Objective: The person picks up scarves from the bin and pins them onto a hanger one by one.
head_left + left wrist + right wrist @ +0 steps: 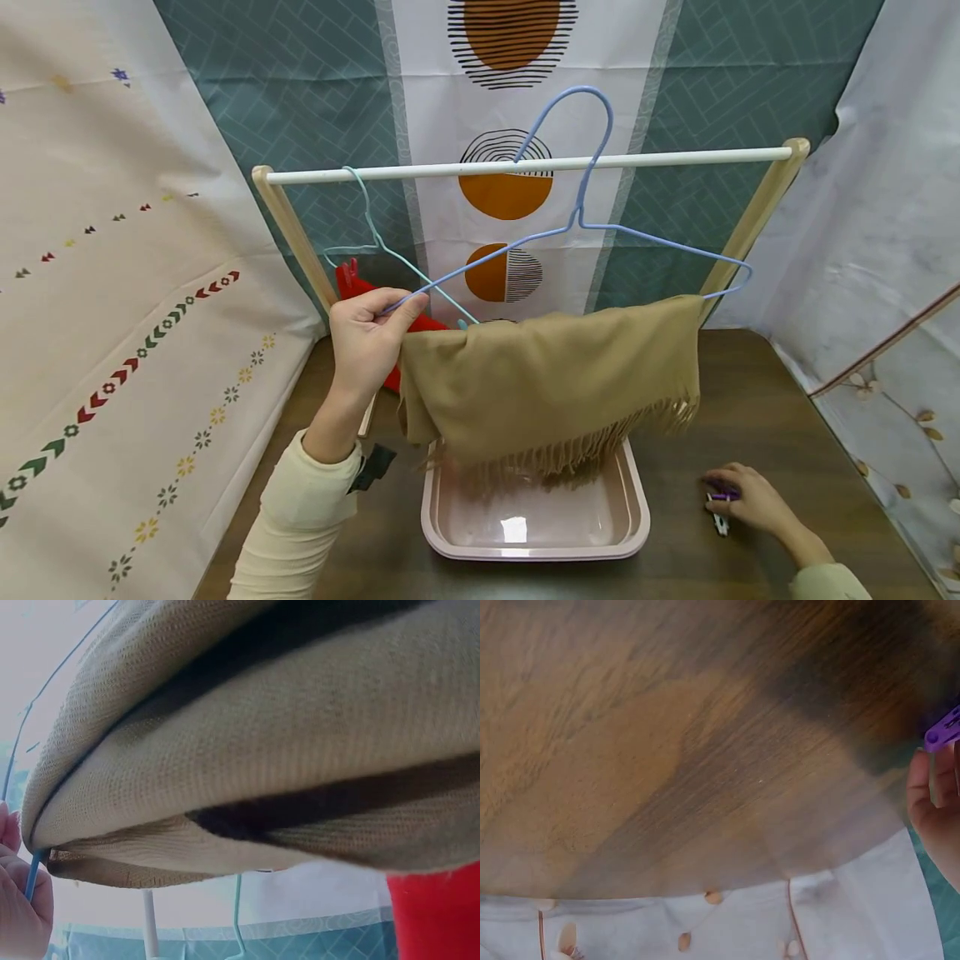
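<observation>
My left hand (371, 337) pinches the left end of a blue clothes hanger (501, 254) between thumb and fingers. Its hook reaches up over the drying rack's white bar (675, 158). Folded over the hanger's lower part is a tan fringed scarf (555, 375), which fills much of the left wrist view. At the right of the table, my right hand (761, 500) has its fingers and thumb at a purple clothespin (724, 495), pinching it; the right wrist view catches the purple clothespin (937, 736) at the fingertips. Another pale clothespin (721, 525) lies just below.
A pink basin (536, 552) stands under the scarf, on the dark wood table (750, 400). To the left, a teal hanger (369, 208) hangs on the bar with a red cloth (392, 379) and a red clothespin (347, 273). Patterned curtains surround the table.
</observation>
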Available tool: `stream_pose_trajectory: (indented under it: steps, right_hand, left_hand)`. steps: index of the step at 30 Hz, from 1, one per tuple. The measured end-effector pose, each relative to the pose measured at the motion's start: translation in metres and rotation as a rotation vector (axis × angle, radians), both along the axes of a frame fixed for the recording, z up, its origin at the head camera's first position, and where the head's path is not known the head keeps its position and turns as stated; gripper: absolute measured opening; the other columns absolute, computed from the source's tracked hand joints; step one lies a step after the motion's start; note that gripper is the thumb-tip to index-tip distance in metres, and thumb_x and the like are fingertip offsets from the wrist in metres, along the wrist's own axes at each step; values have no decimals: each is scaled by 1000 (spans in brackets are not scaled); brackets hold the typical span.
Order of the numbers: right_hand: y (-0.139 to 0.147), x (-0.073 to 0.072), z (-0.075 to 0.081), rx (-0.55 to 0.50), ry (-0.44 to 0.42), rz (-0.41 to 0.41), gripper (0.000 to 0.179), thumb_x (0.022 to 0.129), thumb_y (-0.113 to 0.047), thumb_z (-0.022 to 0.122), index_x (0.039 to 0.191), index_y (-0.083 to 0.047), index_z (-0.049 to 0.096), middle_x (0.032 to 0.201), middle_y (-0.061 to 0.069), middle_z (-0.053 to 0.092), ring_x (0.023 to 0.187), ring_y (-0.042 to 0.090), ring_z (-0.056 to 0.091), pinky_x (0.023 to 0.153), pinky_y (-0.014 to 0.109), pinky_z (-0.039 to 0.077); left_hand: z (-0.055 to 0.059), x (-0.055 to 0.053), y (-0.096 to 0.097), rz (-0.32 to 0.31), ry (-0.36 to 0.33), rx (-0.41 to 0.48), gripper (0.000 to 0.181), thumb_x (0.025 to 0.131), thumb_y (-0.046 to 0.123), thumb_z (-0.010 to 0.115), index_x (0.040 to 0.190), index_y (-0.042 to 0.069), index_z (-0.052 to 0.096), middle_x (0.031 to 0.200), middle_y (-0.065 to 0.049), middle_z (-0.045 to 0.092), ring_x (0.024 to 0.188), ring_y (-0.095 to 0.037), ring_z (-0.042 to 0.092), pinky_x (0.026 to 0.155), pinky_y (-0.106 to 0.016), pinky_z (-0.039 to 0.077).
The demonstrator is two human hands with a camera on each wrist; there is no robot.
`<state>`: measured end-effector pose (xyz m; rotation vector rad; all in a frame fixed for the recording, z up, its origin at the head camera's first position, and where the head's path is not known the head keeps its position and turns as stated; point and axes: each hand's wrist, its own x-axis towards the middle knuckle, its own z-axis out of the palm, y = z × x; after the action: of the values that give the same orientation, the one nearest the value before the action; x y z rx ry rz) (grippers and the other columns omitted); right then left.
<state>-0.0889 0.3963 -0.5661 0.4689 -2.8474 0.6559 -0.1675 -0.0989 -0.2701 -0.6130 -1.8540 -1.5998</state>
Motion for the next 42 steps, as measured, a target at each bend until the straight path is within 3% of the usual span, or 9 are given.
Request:
stream_pose_trajectory:
  steps: [5, 12, 20, 23, 26, 30, 33, 38, 42]
  right_hand:
    - [-2, -3, 1, 5, -7, -9, 27, 60, -17, 81, 83, -8, 68, 78, -4, 57, 71, 8, 52, 60, 32, 43]
    - [-6, -1, 4, 3, -93, -99, 12, 68, -11, 76, 73, -13, 65, 75, -6, 55, 64, 3, 46, 55, 29, 40]
    - [-7, 0, 7, -37, 16, -162, 27, 65, -7, 78, 59, -20, 55, 74, -3, 56, 65, 8, 52, 56, 32, 42]
    - [-6, -3, 9, -70, 125, -168, 25, 62, -5, 79, 60, -17, 57, 73, 2, 58, 64, 8, 52, 54, 29, 42]
    - [-7, -6, 15, -149, 250, -168, 21, 61, 0, 78, 62, -12, 61, 73, 7, 59, 62, 0, 50, 52, 19, 40]
    - [-14, -9, 34, -271, 309, -190, 15, 64, 4, 76, 67, -5, 64, 74, 5, 60, 61, -11, 47, 51, 9, 38]
    - [-25, -9, 57, -348, 298, -190, 14, 67, 7, 74, 70, -4, 65, 77, -5, 60, 64, -14, 48, 54, 6, 39]
    - [-44, -6, 103, -415, 326, -37, 23, 64, 16, 71, 76, -3, 65, 81, -6, 62, 68, -10, 53, 59, 6, 43]
    - [-58, -3, 135, -449, 317, 108, 34, 58, 24, 70, 83, 1, 63, 83, 3, 62, 72, -3, 59, 63, 11, 47]
  left_hand:
    - [5, -4, 6, -11, -15, 12, 11, 76, -4, 69, 67, -10, 65, 53, 8, 50, 46, -6, 33, 41, -18, 28]
    - [3, -6, 18, -23, -30, 4, 11, 76, -1, 70, 68, -8, 66, 48, 3, 40, 42, -7, 24, 37, -21, 19]
    - [1, -6, 33, -82, -27, 22, 10, 77, -3, 69, 70, -10, 66, 57, -12, 59, 45, -9, 50, 42, -19, 39]
    - [-1, -6, 36, -84, -9, 17, 11, 77, -3, 68, 69, -9, 66, 55, -15, 56, 42, -8, 41, 38, -19, 31]
    - [-3, -7, 38, -70, -3, 8, 12, 77, -3, 69, 67, -9, 65, 53, -10, 50, 42, -7, 30, 37, -20, 23]
    - [-7, -8, 39, -57, -8, 6, 12, 76, -2, 70, 67, -9, 66, 52, -3, 48, 42, -7, 27, 37, -21, 22]
    - [-10, -8, 39, -54, -14, 5, 11, 76, -2, 70, 67, -7, 66, 52, -5, 48, 43, -7, 28, 37, -21, 22]
    - [-13, -7, 40, -66, -33, 12, 11, 76, -3, 69, 67, -7, 66, 54, -15, 53, 44, -7, 33, 38, -20, 24]
    - [-15, -6, 40, -67, -39, 24, 11, 76, -3, 69, 67, -8, 66, 55, -13, 56, 44, -7, 36, 39, -20, 26]
